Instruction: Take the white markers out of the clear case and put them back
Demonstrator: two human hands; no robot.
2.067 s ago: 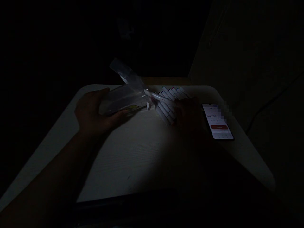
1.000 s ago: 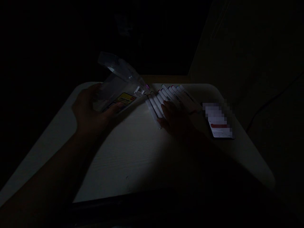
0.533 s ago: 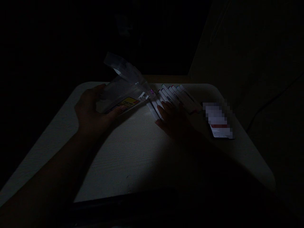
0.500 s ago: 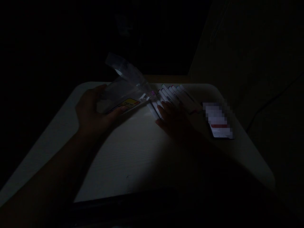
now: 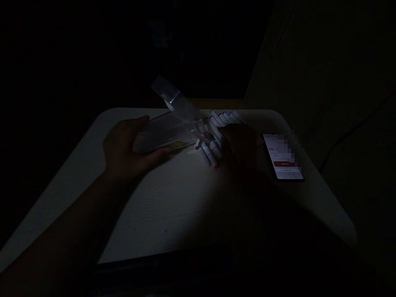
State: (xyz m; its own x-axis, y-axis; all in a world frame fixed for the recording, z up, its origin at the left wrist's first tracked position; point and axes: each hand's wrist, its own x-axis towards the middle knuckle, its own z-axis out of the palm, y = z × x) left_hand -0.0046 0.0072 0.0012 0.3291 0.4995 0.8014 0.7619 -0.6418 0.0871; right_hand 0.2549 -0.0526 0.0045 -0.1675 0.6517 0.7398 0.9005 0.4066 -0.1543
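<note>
My left hand (image 5: 123, 144) grips a clear plastic case (image 5: 167, 130) by its left end, thumb along the near side by a yellow label. The case lies tilted over the white table, its clear lid (image 5: 181, 105) raised. By the case's open right end, several white markers (image 5: 209, 154) with coloured ends lie side by side, touching or nearly so. My right hand (image 5: 239, 146) is over the right part of these markers, fingers bent down among them. Deep shadow hides its fingertips, so whether it holds a marker is unclear.
To the right, a phone (image 5: 283, 159) with a lit screen lies on the white table (image 5: 148, 218). A dark cable (image 5: 346, 132) runs beyond the table's right edge. A dark object (image 5: 161, 264) crosses the near edge. The surroundings are very dim.
The case and my left hand have shifted slightly right. My right hand has moved right and up, uncovering the near ends of the left markers, one of them orange.
</note>
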